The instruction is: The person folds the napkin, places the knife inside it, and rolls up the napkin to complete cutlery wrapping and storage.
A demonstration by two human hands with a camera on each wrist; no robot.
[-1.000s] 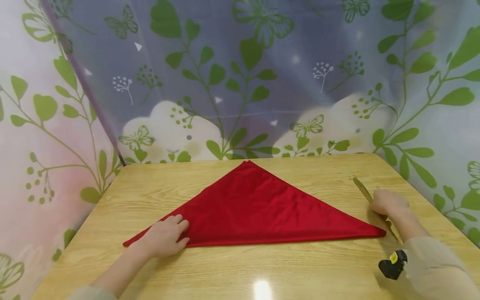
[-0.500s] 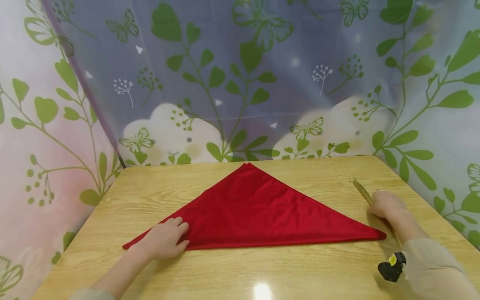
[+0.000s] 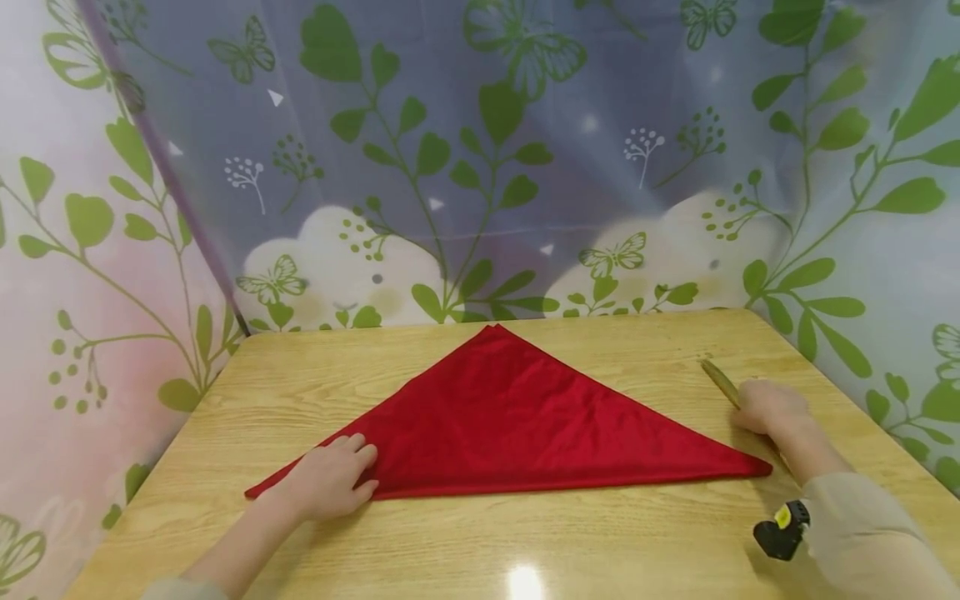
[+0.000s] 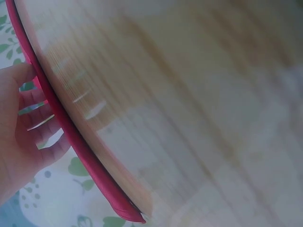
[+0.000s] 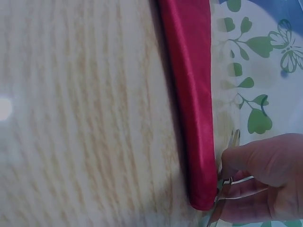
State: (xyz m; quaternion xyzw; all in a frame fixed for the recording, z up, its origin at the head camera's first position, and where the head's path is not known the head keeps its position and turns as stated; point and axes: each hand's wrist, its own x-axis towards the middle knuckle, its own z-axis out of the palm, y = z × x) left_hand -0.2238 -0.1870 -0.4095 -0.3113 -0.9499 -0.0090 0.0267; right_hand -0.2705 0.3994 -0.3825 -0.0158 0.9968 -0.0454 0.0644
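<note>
A 3-cornered, glossy red cloth (image 3: 517,425) is lying across the pale wood-grain bench (image 3: 450,546), its apex pointing to the far edge. The left hand (image 3: 326,477) is resting on the cloth near its left corner, fingers slightly apart. The right hand (image 3: 771,408) is gripping a long, thin, gold-coloured tool (image 3: 720,383) towards the bench's right edge, just beside the cloth's right corner.

Free near tabletop (image 3: 420,546), right hand (image 3: 772,408) obstructing far right
</note>
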